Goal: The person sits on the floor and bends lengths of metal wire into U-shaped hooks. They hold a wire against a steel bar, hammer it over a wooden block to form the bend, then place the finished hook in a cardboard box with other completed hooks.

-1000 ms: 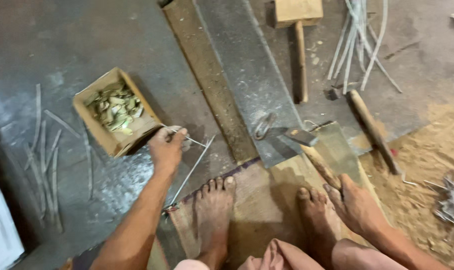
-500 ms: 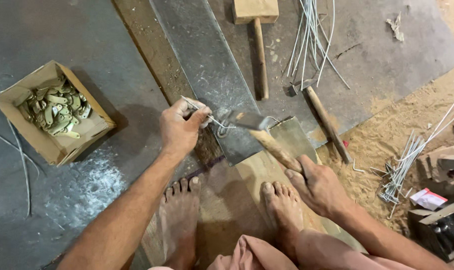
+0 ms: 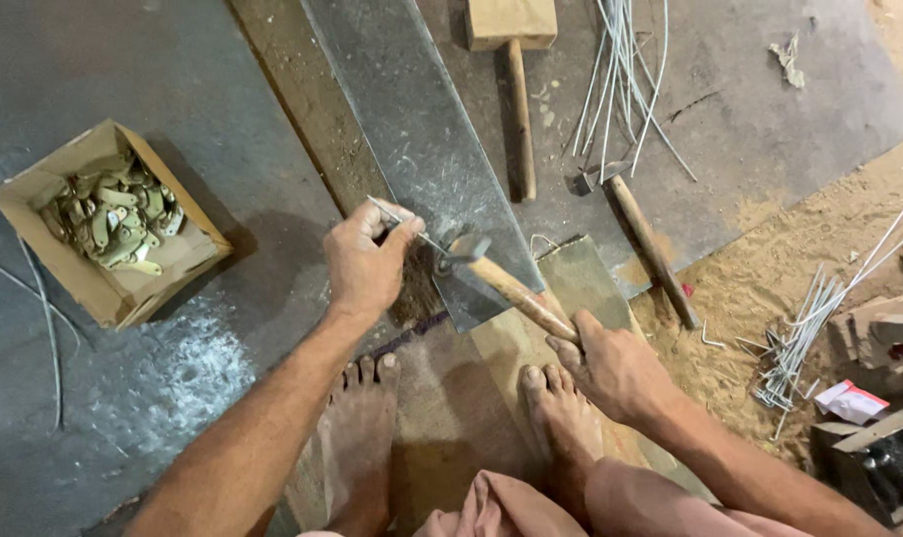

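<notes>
Two hands busy: left hand (image 3: 367,264) pinching thin wire (image 3: 397,217) flat on steel strip (image 3: 421,159) ahead of feet, right hand (image 3: 615,370) closed round hammer (image 3: 506,283), head seemingly over wire; short square taps, fingertips clear.

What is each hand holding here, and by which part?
The left hand pinches a thin wire piece near its end against the metal sheet. The right hand grips a hammer by the lower end of its wooden handle.
</notes>
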Available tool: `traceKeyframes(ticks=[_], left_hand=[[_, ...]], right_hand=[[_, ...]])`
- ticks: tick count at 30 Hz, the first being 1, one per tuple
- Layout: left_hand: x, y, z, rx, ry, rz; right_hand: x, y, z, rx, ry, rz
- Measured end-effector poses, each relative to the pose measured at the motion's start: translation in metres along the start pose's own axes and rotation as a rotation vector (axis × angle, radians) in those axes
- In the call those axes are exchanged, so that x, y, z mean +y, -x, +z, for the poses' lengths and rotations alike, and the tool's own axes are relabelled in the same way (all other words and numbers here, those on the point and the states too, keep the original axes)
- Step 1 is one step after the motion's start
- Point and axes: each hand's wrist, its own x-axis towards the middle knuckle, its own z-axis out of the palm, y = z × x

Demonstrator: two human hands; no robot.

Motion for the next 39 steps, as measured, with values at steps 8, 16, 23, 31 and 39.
traceKeyframes(ticks=[8, 16, 23, 31, 39], left_hand=[[-0.041, -0.008, -0.046, 0.137, 0.485, -0.510], [-0.083, 0.028, -0.140, 0.016, -0.465, -0.674], [-0.070, 0.039, -0.141, -0.475, -1.162, 0.290], [-0.071, 0.014, -0.134, -0.560, -1.194, 0.394], [0.023, -0.021, -0.091, -0.212, -0.007, -0.481]], right_hand=[[0.033, 0.012, 0.021, 0.241, -0.237, -0.047], [0.041, 0.012, 0.040, 0.059, -0.110, 0.147], [0.041, 0.014, 0.048, 0.094, -0.152, 0.078], [0.051, 0.018, 0.029, 0.060, -0.317, 0.018], [0.013, 0.014, -0.066, 0.372, -0.796, -0.754]])
